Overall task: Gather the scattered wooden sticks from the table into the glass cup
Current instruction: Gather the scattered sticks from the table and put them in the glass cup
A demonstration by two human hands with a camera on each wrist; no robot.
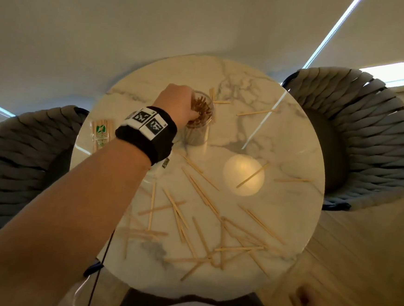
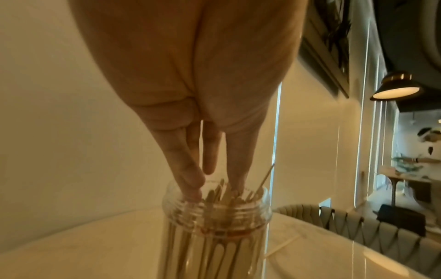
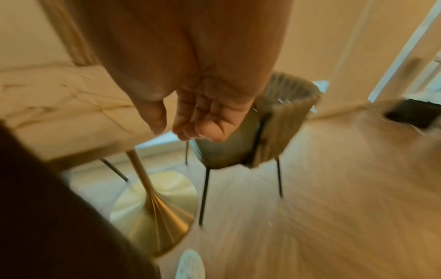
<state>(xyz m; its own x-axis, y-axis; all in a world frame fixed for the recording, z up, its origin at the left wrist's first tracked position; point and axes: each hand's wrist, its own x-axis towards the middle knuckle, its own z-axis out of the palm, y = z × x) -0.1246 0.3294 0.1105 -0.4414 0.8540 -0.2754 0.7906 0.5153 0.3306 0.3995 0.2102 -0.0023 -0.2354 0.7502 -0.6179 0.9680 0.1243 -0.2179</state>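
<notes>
Left hand [image 1: 178,102] poised over the glass cup [image 2: 216,226] on the marble table [image 1: 276,207], straight fingertips [image 2: 194,188] dipping among its upright sticks [image 2: 214,251]. Head view alone shows scattered sticks [image 1: 200,196]; right wrist view shows the right hand [image 3: 200,113] loosely curled, empty, beside the table.

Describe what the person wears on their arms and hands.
The left forearm is bare, no sleeve. A black wristband carries two white tags printed with black square-pattern markers. A thin black cord hangs below the forearm. The right hand is bare: no glove or ring shows.
</notes>
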